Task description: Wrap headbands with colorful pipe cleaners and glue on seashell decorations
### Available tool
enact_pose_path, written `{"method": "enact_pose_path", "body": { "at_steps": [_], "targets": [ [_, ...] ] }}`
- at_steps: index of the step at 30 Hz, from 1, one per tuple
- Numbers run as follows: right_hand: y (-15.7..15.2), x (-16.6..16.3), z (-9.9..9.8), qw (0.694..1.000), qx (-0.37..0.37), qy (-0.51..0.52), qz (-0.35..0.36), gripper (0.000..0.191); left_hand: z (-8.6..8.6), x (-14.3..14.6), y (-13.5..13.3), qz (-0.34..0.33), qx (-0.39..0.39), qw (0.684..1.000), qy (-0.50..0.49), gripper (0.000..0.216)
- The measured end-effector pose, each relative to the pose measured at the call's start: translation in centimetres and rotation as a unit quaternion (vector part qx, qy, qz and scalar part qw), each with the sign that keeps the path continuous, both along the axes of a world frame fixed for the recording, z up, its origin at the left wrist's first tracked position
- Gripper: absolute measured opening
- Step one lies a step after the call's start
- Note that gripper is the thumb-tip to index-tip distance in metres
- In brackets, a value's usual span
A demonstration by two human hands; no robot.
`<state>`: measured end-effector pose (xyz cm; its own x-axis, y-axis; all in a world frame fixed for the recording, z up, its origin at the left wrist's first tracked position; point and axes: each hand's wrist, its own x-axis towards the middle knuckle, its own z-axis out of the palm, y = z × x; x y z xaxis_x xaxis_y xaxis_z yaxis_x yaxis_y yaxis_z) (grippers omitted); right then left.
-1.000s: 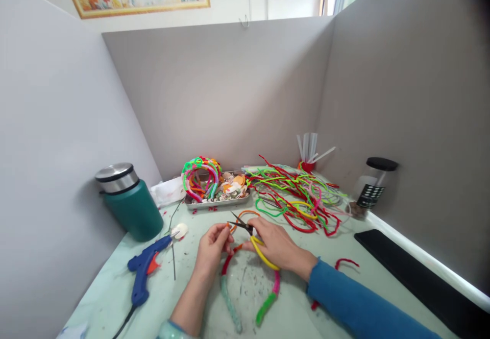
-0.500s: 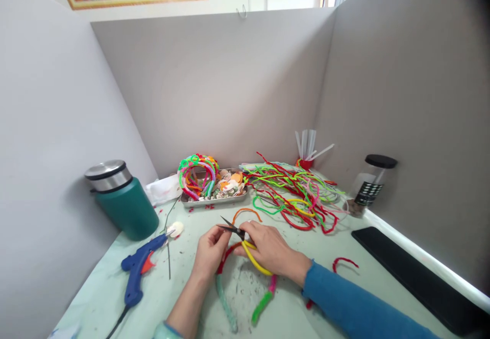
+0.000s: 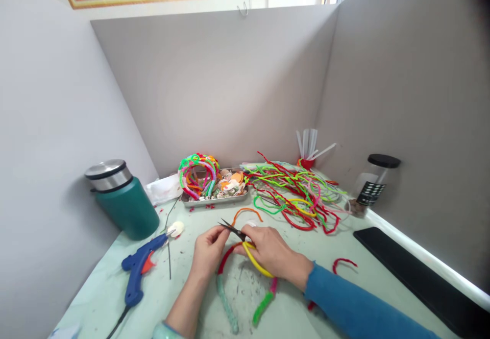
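Note:
My right hand (image 3: 272,249) is closed round small black scissors (image 3: 231,229) with yellow handles; the blades point left and up. My left hand (image 3: 207,253) pinches the top of a headband (image 3: 229,298) wrapped in red, teal, green and pink pipe cleaner, right beside the scissor tips. The headband lies arched on the pale green table (image 3: 184,283) below both hands. A loose orange pipe cleaner (image 3: 245,211) curves just beyond the scissors.
A blue glue gun (image 3: 140,270) lies left, by a white shell (image 3: 176,228). Behind stand a green flask (image 3: 122,201), a metal tray (image 3: 214,199) of shells and finished headbands, a pile of pipe cleaners (image 3: 298,191), glue sticks (image 3: 308,147), a jar (image 3: 373,180). Black pad (image 3: 413,277) right.
The hands and scissors shifted slightly left and down in view as my head moved. The orange piece no longer sits between my left fingers and the blades.

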<state>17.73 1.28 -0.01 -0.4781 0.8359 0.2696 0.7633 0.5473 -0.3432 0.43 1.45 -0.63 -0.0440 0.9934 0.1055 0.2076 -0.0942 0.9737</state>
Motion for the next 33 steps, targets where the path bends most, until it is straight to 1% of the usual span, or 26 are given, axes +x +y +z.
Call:
{"method": "enact_pose_path", "body": {
  "at_steps": [9, 16, 20, 22, 25, 28, 31, 33],
  "targets": [
    [-0.1, 0.2, 0.2, 1.000, -0.001, -0.029, -0.006, 0.047, -0.1, 0.0, 0.0, 0.006, -0.004, 1.000, 0.012, 0.025],
    [0.1, 0.2, 0.7, 0.998, -0.012, -0.056, -0.024, 0.046, -0.3, 0.0, 0.2, 0.010, -0.016, 1.000, -0.001, 0.031],
    [1.1, 1.3, 1.1, 0.989, -0.022, -0.122, -0.080, 0.043, -0.6, 0.0, 0.4, 0.008, -0.028, 0.999, -0.025, 0.032],
    [1.8, 2.2, 1.1, 0.983, -0.023, -0.151, -0.104, 0.038, -0.8, -0.1, 0.5, 0.008, -0.030, 0.999, -0.042, 0.032],
    [2.5, 3.6, 1.0, 0.979, -0.040, -0.176, -0.096, 0.031, -0.9, -0.2, 0.7, 0.007, -0.030, 0.998, -0.058, 0.032],
    [3.0, 4.6, 0.9, 0.976, -0.059, -0.195, -0.078, 0.035, -1.0, -0.3, 0.7, 0.005, -0.026, 0.998, -0.064, 0.030],
    [3.3, 4.8, 1.1, 0.975, -0.048, -0.189, -0.109, 0.037, -0.8, -0.4, 0.6, 0.008, -0.016, 0.997, -0.073, 0.031],
    [3.4, 4.8, 1.5, 0.975, -0.035, -0.176, -0.131, 0.033, -0.7, -0.4, 0.5, 0.008, -0.008, 0.997, -0.082, 0.033]
  ]
}}
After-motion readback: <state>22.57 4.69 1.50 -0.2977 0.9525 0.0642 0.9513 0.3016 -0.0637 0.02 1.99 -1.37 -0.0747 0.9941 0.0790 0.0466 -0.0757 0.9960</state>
